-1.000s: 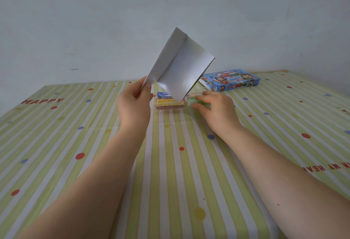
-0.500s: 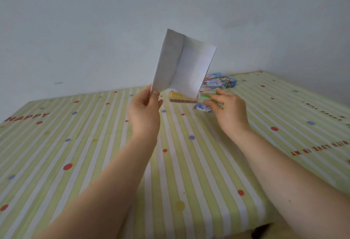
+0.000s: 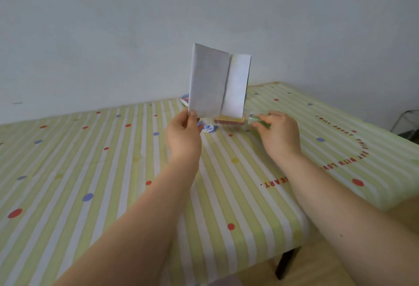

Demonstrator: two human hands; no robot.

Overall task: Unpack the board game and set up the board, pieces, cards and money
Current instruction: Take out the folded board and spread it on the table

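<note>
My left hand pinches the lower left corner of a folded white board and holds it upright above the table, plain side towards me. My right hand grips a small clear packet with green inside just right of the board. Under the board's lower edge lies a stack of cards, yellow on top with red sides. A small blue and white piece lies beside the stack. The game box is mostly hidden behind the board; a blue corner shows at its left.
The table wears a green and white striped cloth with red and blue dots and red lettering. Its right edge drops off near my right forearm. A dark table leg shows below. A pale wall stands behind.
The board has turned more upright and swung in front of the game box. My view has shifted left and back, and my right hand has lifted the packet slightly rightwards.
</note>
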